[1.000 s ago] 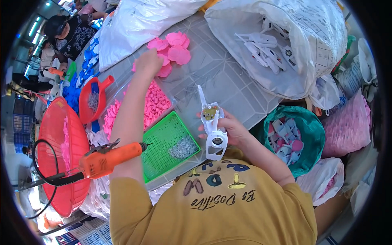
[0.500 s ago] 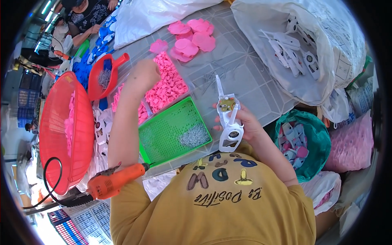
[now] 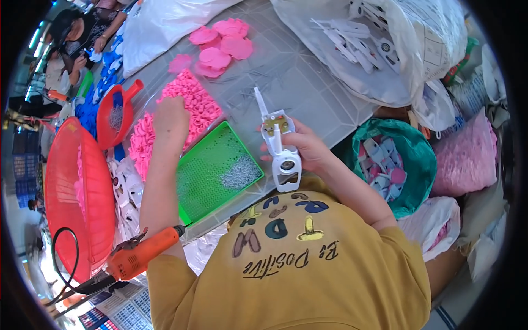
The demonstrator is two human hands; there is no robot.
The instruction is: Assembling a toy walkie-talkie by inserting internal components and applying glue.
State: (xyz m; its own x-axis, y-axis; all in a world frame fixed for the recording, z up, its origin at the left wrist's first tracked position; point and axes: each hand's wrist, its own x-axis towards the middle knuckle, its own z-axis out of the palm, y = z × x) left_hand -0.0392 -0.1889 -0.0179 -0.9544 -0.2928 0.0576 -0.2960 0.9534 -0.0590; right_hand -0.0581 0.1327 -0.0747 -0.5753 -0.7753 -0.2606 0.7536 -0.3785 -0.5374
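My right hand [image 3: 305,146] is closed around a white plastic casing [image 3: 287,165], tilted upward over the table's near edge. The casing has a thin stem at its far end, an exposed small circuit board [image 3: 269,129], a round dark-centred part and an open loop at the near end. My left hand [image 3: 171,118] reaches into a heap of small pink plastic pieces [image 3: 201,102]; its fingertips are hidden, so what it grasps does not show. Close to my left forearm stands a green perforated tray [image 3: 201,176] with small silvery screws [image 3: 241,173] gathered at its right end.
Flat pink discs [image 3: 214,58] lie beyond the heap. To the left are a red scoop [image 3: 114,118], a red basket [image 3: 77,198] and an orange power screwdriver [image 3: 144,253]. A white sack [image 3: 410,82] and green-lined bin [image 3: 421,165] stand right. Another person [image 3: 82,33] sits far left.
My left hand has come nearer to me and down into the pink pieces. My right hand keeps the white casing, turned slightly. The whole view has shifted.
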